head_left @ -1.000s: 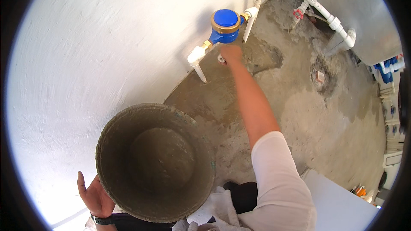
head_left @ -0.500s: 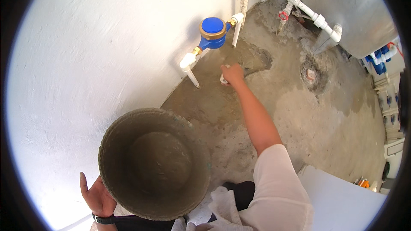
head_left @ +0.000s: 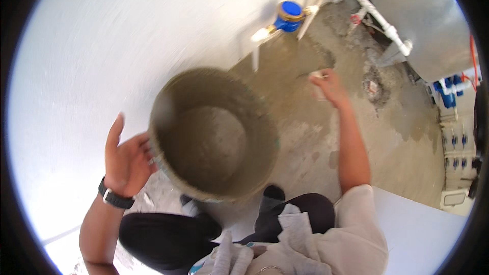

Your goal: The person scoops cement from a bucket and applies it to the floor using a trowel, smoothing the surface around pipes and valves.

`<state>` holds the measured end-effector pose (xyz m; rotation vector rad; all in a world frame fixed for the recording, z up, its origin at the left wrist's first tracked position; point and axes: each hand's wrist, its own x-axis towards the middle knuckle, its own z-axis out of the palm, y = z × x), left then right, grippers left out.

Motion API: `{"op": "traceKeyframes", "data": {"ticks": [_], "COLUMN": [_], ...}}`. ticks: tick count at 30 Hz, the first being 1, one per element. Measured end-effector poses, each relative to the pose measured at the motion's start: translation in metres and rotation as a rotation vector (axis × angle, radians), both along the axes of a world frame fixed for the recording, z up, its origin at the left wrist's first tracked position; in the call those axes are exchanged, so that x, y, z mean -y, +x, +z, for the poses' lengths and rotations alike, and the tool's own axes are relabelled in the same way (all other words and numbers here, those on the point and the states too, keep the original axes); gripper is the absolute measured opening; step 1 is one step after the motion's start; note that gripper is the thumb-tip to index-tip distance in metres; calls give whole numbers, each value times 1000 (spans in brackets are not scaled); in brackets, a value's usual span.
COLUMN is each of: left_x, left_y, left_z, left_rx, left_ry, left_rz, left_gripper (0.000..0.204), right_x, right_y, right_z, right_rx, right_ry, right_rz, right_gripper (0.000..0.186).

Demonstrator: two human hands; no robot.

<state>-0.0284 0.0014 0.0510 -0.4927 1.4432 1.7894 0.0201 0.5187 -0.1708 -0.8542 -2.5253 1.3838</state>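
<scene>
Bucket (head_left: 211,132) near, left of centre; left hand (head_left: 128,163) at its left side, thumb spread from fingers. Right hand (head_left: 332,89) farther right, fingers pinching small blurred white object (head_left: 318,75), forearm extended.

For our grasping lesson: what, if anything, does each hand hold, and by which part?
Right hand: a tool, apparently by its pale handle. Left hand: at the outside of the bucket; hold unclear.

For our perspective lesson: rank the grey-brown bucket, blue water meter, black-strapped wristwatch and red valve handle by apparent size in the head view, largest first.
1. Grey-brown bucket
2. Blue water meter and black-strapped wristwatch: too alike to rank; the wristwatch is nearer the camera
3. Red valve handle
</scene>
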Motion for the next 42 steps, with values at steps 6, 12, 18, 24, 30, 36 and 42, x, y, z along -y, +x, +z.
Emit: {"op": "traceKeyframes", "data": {"ticks": [6, 12, 18, 24, 30, 36, 42], "left_x": [-3, -10, -11, -19, -32, -27, -31], "left_y": [-6, -22, -21, -14, -1, 12, 10], "left_z": [-11, -19, -20, -9, -6, -14, -12], "left_rx": [-13, 87, 146, 111, 76, -12, -30], "left_ry": [85, 131, 97, 71, 25, 36, -28], "left_rz": [-79, -160, -144, -85, 45, 88, 112], "left_gripper": [105, 96, 93, 97, 94, 90, 91], "right_x": [71, 169, 225, 242, 224, 106, -16], "right_y": [34, -46, -39, -52, -51, -43, 25], "right_z": [190, 234, 133, 91, 132, 142, 101], "right_rx": [148, 558, 314, 204, 135, 203, 490], "right_ry": [600, 775, 1027, 894, 757, 401, -332], "right_rz": [389, 935, 1104, 1143, 1282, 1189, 503], "right_gripper": [43, 46, 20, 18, 34, 56, 41]}}
